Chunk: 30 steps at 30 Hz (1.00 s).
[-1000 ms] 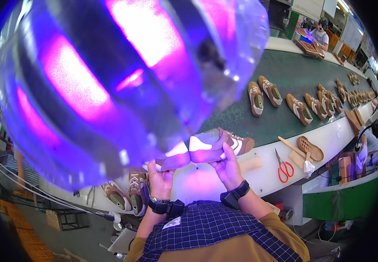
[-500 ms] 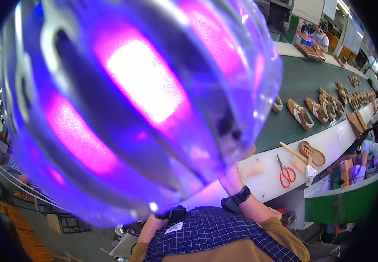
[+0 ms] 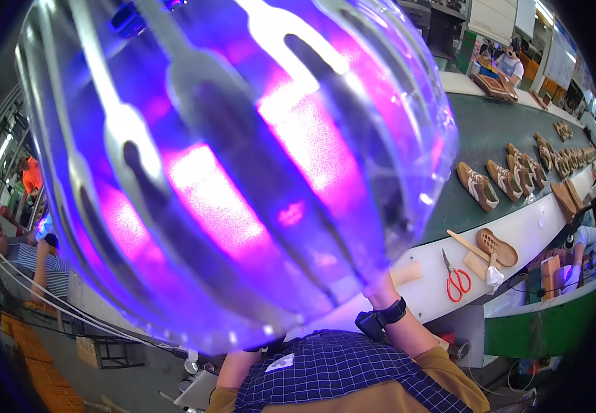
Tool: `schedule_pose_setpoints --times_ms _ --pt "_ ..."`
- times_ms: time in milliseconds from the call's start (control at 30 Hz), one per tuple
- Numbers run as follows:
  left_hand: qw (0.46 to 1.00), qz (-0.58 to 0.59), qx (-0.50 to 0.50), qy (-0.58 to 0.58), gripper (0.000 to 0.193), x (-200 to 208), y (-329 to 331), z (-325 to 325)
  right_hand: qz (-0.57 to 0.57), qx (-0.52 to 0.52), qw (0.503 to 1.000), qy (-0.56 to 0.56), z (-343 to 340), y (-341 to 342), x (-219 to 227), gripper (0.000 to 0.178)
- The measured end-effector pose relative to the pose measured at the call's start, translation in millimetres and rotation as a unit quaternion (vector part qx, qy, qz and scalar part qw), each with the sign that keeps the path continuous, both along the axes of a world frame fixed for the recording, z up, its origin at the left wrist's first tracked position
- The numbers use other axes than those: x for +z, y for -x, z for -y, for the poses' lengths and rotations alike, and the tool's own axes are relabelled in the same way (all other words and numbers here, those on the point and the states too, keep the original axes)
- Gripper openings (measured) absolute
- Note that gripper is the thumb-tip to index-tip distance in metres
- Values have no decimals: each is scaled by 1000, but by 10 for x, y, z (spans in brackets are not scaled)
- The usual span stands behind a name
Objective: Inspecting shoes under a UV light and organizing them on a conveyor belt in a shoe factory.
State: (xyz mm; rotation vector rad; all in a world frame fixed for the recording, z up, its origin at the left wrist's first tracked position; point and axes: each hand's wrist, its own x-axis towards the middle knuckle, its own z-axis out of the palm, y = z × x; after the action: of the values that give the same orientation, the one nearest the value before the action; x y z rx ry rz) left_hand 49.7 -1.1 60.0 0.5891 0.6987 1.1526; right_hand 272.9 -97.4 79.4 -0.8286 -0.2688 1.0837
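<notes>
Watching from afar, I see a large ribbed lamp (image 3: 219, 103), glowing purple and pink, filling the near left and centre. It hides the left hand entirely and the fingers of the right hand (image 3: 382, 292), so I cannot tell whether either is wide, narrow or holding anything. Just right of the right hand, a pale pad (image 3: 406, 273) lies on the white bench (image 3: 427, 297); farther right are red-handled scissors (image 3: 458, 284). Brown shoes (image 3: 477, 186) line the green belt (image 3: 480, 131) at far right.
</notes>
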Motion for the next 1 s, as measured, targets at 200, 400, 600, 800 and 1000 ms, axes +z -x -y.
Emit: schedule_pose_setpoints --times_ms 200,400,600,800,1000 --pt "1000 3 4 -7 48 77 -58 73 35 13 999 18 30 -27 -25 49" --pt "991 100 -82 22 48 177 -190 -356 -88 56 994 -37 79 -79 -138 48" --pt "982 -64 -98 150 78 -506 198 -1433 -188 153 970 22 251 -318 -647 54" --pt "965 -198 -116 130 84 -905 399 -998 -275 178 942 73 568 -417 -877 49" --pt "981 -187 -13 48 17 -876 488 -432 -190 199 961 -16 -116 -796 -651 48"
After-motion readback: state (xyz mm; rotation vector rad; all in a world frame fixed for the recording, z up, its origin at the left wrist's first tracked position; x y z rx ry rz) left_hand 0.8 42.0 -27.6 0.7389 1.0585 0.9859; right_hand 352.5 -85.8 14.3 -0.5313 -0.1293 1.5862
